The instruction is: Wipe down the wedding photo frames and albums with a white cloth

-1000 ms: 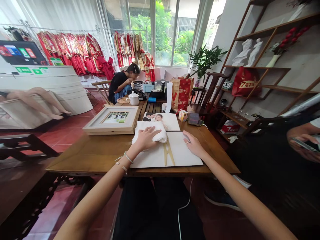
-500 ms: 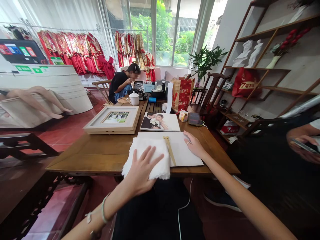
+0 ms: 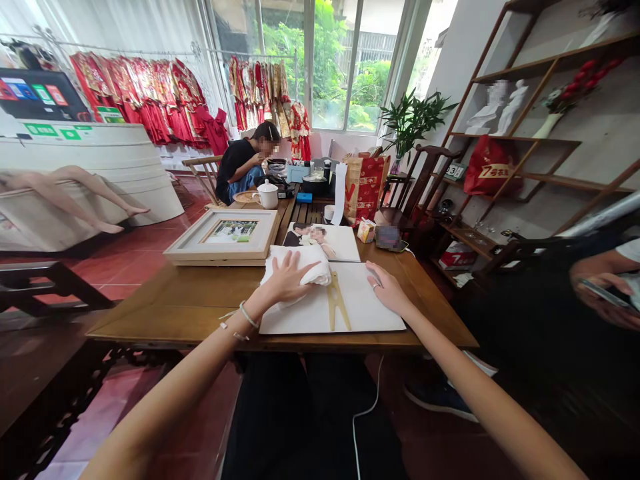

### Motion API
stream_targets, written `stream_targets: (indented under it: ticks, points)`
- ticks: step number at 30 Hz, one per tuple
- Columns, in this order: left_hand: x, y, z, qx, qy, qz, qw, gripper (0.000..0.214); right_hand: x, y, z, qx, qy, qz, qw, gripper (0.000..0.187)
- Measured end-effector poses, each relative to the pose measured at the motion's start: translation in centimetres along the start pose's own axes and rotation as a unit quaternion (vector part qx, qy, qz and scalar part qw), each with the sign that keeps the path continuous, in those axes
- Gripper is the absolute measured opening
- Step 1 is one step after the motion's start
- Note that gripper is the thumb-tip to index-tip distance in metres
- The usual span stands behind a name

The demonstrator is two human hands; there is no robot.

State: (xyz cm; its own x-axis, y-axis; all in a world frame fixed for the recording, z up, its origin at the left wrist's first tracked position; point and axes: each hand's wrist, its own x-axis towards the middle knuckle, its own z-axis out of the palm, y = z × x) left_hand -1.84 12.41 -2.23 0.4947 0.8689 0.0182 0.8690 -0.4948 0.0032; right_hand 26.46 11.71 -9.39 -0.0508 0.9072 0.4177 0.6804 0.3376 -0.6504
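My left hand lies on a folded white cloth with its fingers spread. Under the cloth is a flat white board or album, close to the table's near edge. A gold inverted-V shape shows on its surface; I cannot tell if it is printed or loose. At the board's right edge, my right hand grips it, fingers close together and a ring on one finger. Just beyond lies a wedding photo panel, its near left part covered by the cloth.
Stacked picture frames lie left on the wooden table. Farther back are a white lidded cup, a paper bag, a small box and a phone. One person sits opposite; another holds a phone at right.
My left hand has pushed the cloth away from me, up to the photo panel. More of the white board and the whole gold shape now show. My right hand stays at the board's edge.
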Motion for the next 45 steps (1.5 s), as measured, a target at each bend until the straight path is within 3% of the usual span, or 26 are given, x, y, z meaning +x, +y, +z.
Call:
stream_targets:
  ticks: [4, 12, 16, 19, 26, 30, 33, 38, 45]
  points:
    - [-1.5, 0.7, 0.2, -0.001, 0.005, 0.008, 1.0, 0.055, 0.0, 0.1, 0.1, 0.001, 0.003, 0.004, 1.0, 0.04]
    - [-10.3, 5.1, 0.6, -0.008, 0.031, 0.022, 0.999, 0.075, 0.0, 0.2, 0.2, 0.009, 0.003, 0.006, 1.0, 0.04]
    - [-12.0, 6.0, 0.6, -0.012, 0.021, 0.021, 0.999, 0.079, 0.0, 0.2, 0.2, 0.005, 0.004, 0.006, 1.0, 0.04]
    - [-10.6, 5.4, 0.3, -0.015, 0.016, 0.024, 0.999, 0.071, -0.1, 0.2, 0.2, 0.013, 0.004, 0.002, 1.0, 0.041]
    - [-2.9, 2.1, -0.1, -0.002, 0.011, 0.004, 1.0, 0.057, 0.0, 0.2, 0.1, 0.006, 0.006, 0.001, 1.0, 0.04]
    - [-0.4, 1.6, -0.4, -0.019, -0.008, -0.007, 1.0, 0.052, 0.0, 0.2, 0.2, 0.001, 0.001, -0.004, 1.0, 0.04]
    - [0.7, 2.6, -0.6, -0.036, -0.016, 0.001, 0.999, 0.053, 0.1, 0.3, 0.3, 0.0, 0.002, -0.009, 1.0, 0.04]
    - [2.6, 6.2, -0.4, -0.037, -0.018, 0.023, 0.999, 0.055, 0.2, 0.7, 0.3, 0.01, 0.007, -0.019, 1.0, 0.039]
    - [3.9, 9.6, 1.0, -0.01, 0.045, 0.071, 0.996, 0.059, 0.2, 0.1, -0.2, 0.048, -0.005, -0.053, 0.997, 0.044]
